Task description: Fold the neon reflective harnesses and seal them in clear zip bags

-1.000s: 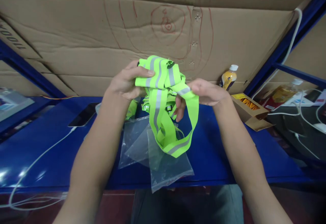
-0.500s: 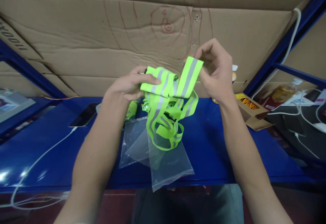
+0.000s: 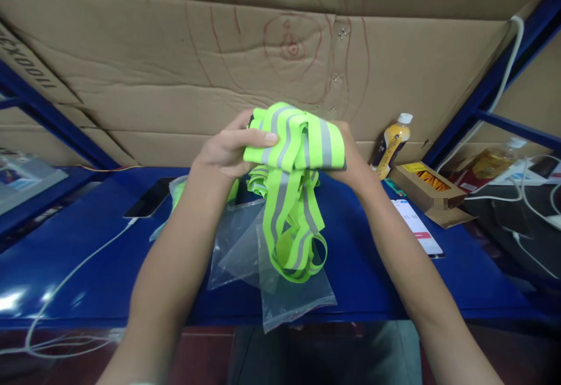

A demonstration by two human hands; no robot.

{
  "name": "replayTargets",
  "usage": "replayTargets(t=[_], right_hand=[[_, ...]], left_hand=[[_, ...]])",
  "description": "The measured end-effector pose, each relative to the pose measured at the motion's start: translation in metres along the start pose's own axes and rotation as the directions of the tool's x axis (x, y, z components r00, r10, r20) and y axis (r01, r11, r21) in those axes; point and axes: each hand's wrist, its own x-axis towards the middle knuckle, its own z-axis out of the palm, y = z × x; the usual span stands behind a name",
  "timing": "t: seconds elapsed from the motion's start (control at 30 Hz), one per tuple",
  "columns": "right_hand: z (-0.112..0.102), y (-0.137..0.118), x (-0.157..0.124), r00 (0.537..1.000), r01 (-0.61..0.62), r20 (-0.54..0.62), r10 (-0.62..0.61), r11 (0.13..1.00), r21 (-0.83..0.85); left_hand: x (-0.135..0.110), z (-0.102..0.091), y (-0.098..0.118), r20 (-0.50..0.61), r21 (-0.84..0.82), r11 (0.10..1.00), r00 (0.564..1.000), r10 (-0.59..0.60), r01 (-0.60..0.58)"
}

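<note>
Fluorescent yellow-green webbing with grey stripes forms the strap (image 3: 293, 151), held up in front of the person, above the blue shelf (image 3: 359, 274); its upper part is folded flat in layers, its lower part hangs in loose loops; whether the loops touch the clear plastic bags (image 3: 289, 303) below cannot be told. Left hand (image 3: 228, 151): closed on the folded layers, thumb flat across the front face, fingers mostly hidden behind; right hand (image 3: 354, 157): largely covered by the strap's right-hand fold, so its finger opening and grip cannot be determined. Behind the loops, a bunched portion of matching webbing (image 3: 258, 181) is partly visible.

Left of the bags, beside the left forearm: a bagged green bundle (image 3: 177, 189), then a dark phone (image 3: 149, 199) with a white cable (image 3: 85, 255) connected; right of the right forearm: a lit phone (image 3: 423, 233), an open carton (image 3: 432, 198) containing orange packets (image 3: 432, 178), and a white-capped bottle (image 3: 393, 146); rear: a cardboard panel (image 3: 140, 52) bearing red curved lines (image 3: 293, 49).
</note>
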Motion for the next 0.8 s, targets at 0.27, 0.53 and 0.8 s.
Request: replayTargets(t=[0.27,0.53,0.8], right_hand=[[-0.015,-0.001,0.0,0.988,-0.15,0.052,0.149,0.988,0.022],[-0.041,-0.008,-0.003,0.942,-0.275,0.257,0.215,0.934,0.227],[-0.093,-0.013,-0.012,0.941,-0.333,0.212,0.263,0.833,0.442]], left_hand=[[-0.001,0.008,0.004,-0.012,-0.047,0.993,0.994,0.11,-0.11],[0.002,0.012,-0.003,-0.043,0.042,0.988,0.987,0.154,-0.152],[-0.002,0.021,-0.001,-0.055,0.188,0.966,0.98,0.193,-0.18]])
